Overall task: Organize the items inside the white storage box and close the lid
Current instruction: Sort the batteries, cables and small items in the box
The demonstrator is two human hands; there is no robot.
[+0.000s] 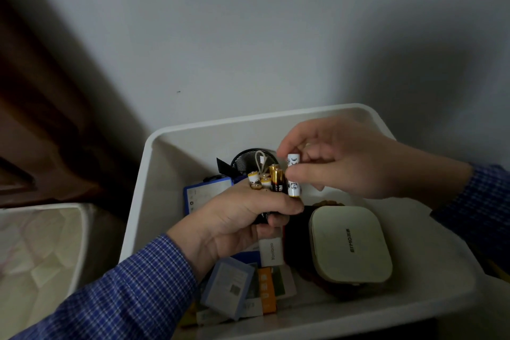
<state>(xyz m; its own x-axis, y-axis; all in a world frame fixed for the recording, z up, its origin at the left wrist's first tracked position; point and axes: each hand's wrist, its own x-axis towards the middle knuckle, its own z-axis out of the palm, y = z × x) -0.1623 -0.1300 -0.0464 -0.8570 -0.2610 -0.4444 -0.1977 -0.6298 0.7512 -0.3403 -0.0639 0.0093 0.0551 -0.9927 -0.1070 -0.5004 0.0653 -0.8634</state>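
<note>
Nearest, small cartons lie in the white storage box, with a cream case to their right. Above them the left hand clutches a bundle of batteries upright. Just beyond, the right hand pinches a white battery touching that bundle.

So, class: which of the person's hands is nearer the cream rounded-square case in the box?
Left. The left hand is just beside the cream rounded-square case; the right hand hovers farther above.
</note>
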